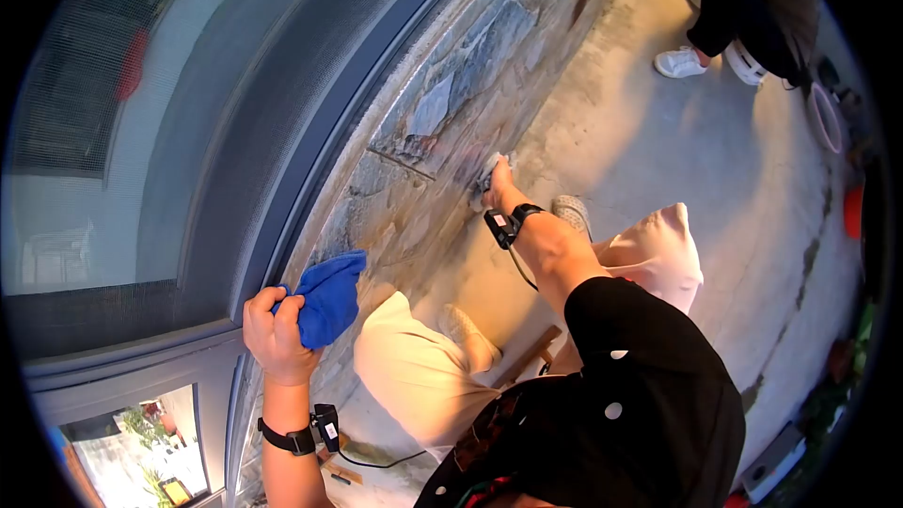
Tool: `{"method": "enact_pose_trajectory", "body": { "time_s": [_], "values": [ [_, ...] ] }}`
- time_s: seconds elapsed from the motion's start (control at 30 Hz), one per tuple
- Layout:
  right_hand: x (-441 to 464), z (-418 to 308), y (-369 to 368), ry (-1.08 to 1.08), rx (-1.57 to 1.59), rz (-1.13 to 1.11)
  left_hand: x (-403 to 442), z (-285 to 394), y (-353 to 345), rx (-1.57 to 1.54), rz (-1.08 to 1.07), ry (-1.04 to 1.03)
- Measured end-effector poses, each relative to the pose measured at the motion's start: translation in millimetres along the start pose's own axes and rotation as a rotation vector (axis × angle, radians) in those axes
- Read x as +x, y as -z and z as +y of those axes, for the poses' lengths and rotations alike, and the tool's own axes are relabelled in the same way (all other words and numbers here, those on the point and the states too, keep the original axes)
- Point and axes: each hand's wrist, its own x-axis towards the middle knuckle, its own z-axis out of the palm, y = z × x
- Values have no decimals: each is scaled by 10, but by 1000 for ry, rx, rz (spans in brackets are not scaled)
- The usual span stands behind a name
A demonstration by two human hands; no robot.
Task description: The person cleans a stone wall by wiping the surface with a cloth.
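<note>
My left hand (280, 331) is closed on a blue cloth (329, 299), beside the grey window frame (324, 155). Part of the cloth hangs out over the stone wall (414, 198). Farther off, my right hand (500, 183) reaches to the low part of that wall, its fingers curled around something greyish that I cannot make out. Both wrists wear black straps with small boxes and cables.
A screened window (207, 150) fills the left side. My bent knees lie between my arms, over the concrete floor (649, 160). Another person (752, 19) sits at the upper right, near a pale round basin (825, 118). A red object (853, 213) stands at the right edge.
</note>
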Motion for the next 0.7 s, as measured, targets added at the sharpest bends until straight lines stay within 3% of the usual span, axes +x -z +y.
{"method": "enact_pose_trajectory", "body": {
  "time_s": [0.03, 0.13, 0.23, 0.37, 0.47, 0.57, 0.63, 0.7],
  "values": [
    [-92, 207, -18, -77, 97, -107, 4, 3, -1, -6, 9, 1],
    [-4, 720, -87, 0, 47, -50, 15, 19, 4, -19, 14, 9],
    [-1183, 495, -479, 168, 85, 27, 48, 55, 36, -31, 25, 18],
    [-1759, -52, -839, 267, 96, 116, 57, 69, 48, -31, 52, -16],
    [-2054, -539, -1065, 619, -5, -24, 59, 74, 43, -13, 53, -12],
    [-2369, -1099, -1278, 1012, -172, 102, 55, 59, 35, -11, 57, -14],
    [-2006, -1445, -1327, 1128, -146, 81, 55, 55, 37, -20, 50, -17],
    [-1974, -1716, -1302, 1092, -148, 174, 50, 42, 31, -16, 47, -13]
  ]
}}
